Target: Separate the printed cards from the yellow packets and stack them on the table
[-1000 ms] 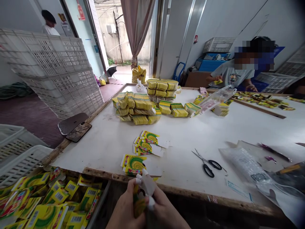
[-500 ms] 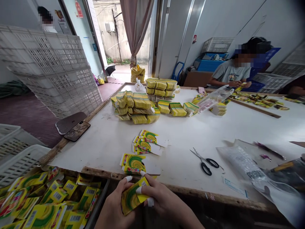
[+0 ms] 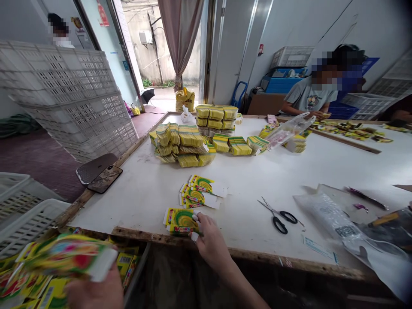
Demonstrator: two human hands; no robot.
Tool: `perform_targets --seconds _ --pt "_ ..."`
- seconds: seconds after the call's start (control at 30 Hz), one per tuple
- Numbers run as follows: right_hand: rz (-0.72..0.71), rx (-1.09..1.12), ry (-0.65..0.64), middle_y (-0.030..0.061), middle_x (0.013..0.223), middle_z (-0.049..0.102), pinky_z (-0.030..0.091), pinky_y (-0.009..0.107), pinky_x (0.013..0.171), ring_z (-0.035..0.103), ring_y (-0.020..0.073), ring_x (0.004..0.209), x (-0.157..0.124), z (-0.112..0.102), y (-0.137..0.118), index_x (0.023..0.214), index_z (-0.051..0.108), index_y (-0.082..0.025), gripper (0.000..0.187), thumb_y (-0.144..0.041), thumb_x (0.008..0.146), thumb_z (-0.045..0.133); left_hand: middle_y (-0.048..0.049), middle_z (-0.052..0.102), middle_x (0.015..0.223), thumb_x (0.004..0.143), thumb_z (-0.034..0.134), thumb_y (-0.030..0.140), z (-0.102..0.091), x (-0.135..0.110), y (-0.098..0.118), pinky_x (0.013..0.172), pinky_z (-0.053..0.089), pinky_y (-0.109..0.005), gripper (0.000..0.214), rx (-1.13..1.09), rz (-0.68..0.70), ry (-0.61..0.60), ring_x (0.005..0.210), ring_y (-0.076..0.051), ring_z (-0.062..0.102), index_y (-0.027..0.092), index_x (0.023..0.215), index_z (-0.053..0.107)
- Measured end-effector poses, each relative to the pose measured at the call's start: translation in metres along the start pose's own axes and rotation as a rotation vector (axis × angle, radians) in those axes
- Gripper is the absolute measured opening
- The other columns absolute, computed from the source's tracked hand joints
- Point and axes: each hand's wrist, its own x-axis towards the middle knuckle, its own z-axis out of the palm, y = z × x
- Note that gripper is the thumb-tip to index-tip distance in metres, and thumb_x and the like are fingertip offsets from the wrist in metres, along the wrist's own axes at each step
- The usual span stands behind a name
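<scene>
Fingers of the left hand (image 3: 96, 286) grip a yellow carton (image 3: 72, 257), eight o'clock; the right hand's (image 3: 210, 238) touch a flat carton (image 3: 180, 220), six o'clock, pinch unclear.

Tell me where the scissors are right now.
In the head view, the scissors lie on the white table right of centre, between the right hand and the clear plastic packaging farther right.

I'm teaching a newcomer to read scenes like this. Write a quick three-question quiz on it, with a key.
1. True or false: the scissors lie on the table.
2. The left hand holds:
A) a phone
B) a yellow box
C) a plastic bag
3. Which hand is nearer the printed cartons by the table's front edge?

Key: 1 true; 2 B; 3 the right hand.
</scene>
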Motion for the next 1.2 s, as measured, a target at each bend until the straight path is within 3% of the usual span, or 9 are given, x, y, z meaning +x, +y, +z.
perform_targets --seconds 0.07,0.17,0.3,0.4,0.53,0.7,0.87,1.07,1.2 --pt "-0.005 -0.129 0.001 0.0139 0.109 0.062 0.044 0.051 0.093 0.05 0.0327 0.105 0.009 0.001 0.001 0.12 0.056 -0.013 0.044 -0.001 0.077 0.053 -0.0079 0.044 0.147 0.086 0.026 0.076 -0.009 0.012 -0.001 0.118 0.034 -0.051 0.061 -0.214 -0.158 0.117 0.14 -0.032 0.036 0.025 0.115 0.044" --pt "-0.021 -0.18 0.003 0.0137 0.104 0.061 0.044 0.052 0.088 0.05 0.0333 0.098 0.015 0.004 -0.001 0.115 0.059 -0.013 0.045 0.003 0.074 0.051 -0.0031 0.062 0.125 0.082 0.058 0.065 -0.001 0.011 -0.011 0.12 0.029 -0.048 0.042 -0.42 -0.432 0.159 0.134 -0.027 0.045 0.024 0.088 0.05" --pt "-0.05 -0.17 0.079 0.0125 0.106 0.057 0.045 0.048 0.087 0.05 0.0307 0.098 0.012 0.011 0.004 0.119 0.051 -0.014 0.052 0.004 0.069 0.05 -0.0023 0.066 0.112 0.074 0.072 0.062 0.03 -0.013 -0.028 0.09 0.054 -0.031 0.049 -0.494 -0.566 0.015 0.11 -0.019 0.059 0.025 0.104 0.059" --pt "-0.093 -0.09 0.142 0.0103 0.102 0.056 0.048 0.043 0.084 0.053 0.0261 0.094 0.007 0.015 0.014 0.118 0.047 -0.016 0.049 0.001 0.072 0.044 -0.0079 0.066 0.113 0.062 0.082 0.061 0.049 -0.031 -0.032 0.076 0.058 -0.028 0.071 -0.546 -0.542 -0.089 0.101 -0.02 0.063 0.021 0.114 0.055" --pt "-0.112 0.056 0.203 0.0066 0.09 0.056 0.053 0.037 0.072 0.059 0.0216 0.078 0.005 0.011 0.018 0.119 0.041 -0.016 0.041 -0.008 0.079 0.041 -0.014 0.064 0.119 0.07 0.076 0.062 0.066 -0.046 -0.025 0.084 0.056 -0.034 0.069 -0.561 -0.441 -0.155 0.106 -0.024 0.061 0.017 0.118 0.054" --pt "-0.1 0.362 -0.047 0.0032 0.088 0.06 0.054 0.028 0.066 0.063 0.0181 0.075 -0.006 -0.004 0.005 0.116 0.048 -0.021 0.033 -0.018 0.082 0.049 -0.0134 0.057 0.128 0.073 0.073 0.062 0.084 -0.051 -0.011 0.09 0.053 -0.033 0.071 -0.626 -0.304 -0.153 0.117 -0.025 0.055 0.019 0.125 0.052" --pt "0.049 0.604 0.056 0.0045 0.094 0.062 0.054 0.029 0.075 0.062 0.0181 0.082 -0.017 -0.004 0.005 0.107 0.054 -0.022 0.022 -0.024 0.085 0.059 -0.0003 0.056 0.11 0.079 0.077 0.043 0.092 -0.05 -0.01 0.088 0.047 -0.016 0.045 -0.571 -0.24 0.005 0.105 -0.01 0.054 0.025 0.114 0.055" --pt "0.18 0.997 -0.237 -0.0002 0.088 0.057 0.05 0.026 0.072 0.058 0.015 0.08 -0.023 0.008 -0.01 0.098 0.055 -0.021 0.029 -0.026 0.078 0.075 -0.0135 0.068 0.111 0.067 0.078 0.063 0.092 -0.061 -0.008 0.094 0.054 -0.042 0.064 -0.666 -0.541 -0.224 0.109 -0.032 0.063 0.016 0.11 0.066" --pt "0.217 1.026 -0.212 -0.0007 0.089 0.056 0.047 0.025 0.071 0.055 0.0136 0.079 -0.028 0.014 -0.017 0.099 0.054 -0.02 0.032 -0.025 0.078 0.077 -0.0126 0.072 0.104 0.081 0.062 0.066 0.087 -0.063 -0.024 0.081 0.059 -0.033 0.055 -0.498 -0.382 -0.107 0.101 -0.027 0.068 0.016 0.103 0.071"
